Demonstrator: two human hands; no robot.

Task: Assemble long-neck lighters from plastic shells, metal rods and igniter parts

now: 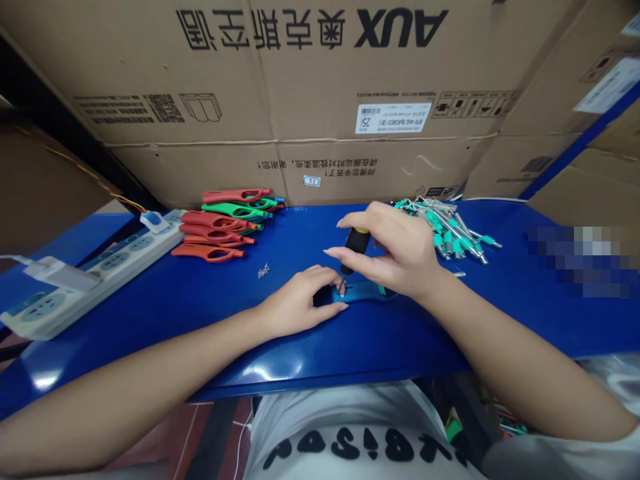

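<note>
your shirt [283, 417]: pale grey-white, softly creased | its lettering [345, 453]: thick black rounded characters in one row across the front, upside down in the head view, partly lost in folds | your right sleeve [560, 460]: pale grey, ending near the elbow | your left hand [295, 303], right hand [403, 250] and forearms [210, 357]: bare

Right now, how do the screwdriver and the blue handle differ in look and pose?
The screwdriver is black with some yellow; the blue handle is blue with a green patch near one end. The screwdriver stands tilted; the blue handle lies along the table. Both are elongated.
</note>
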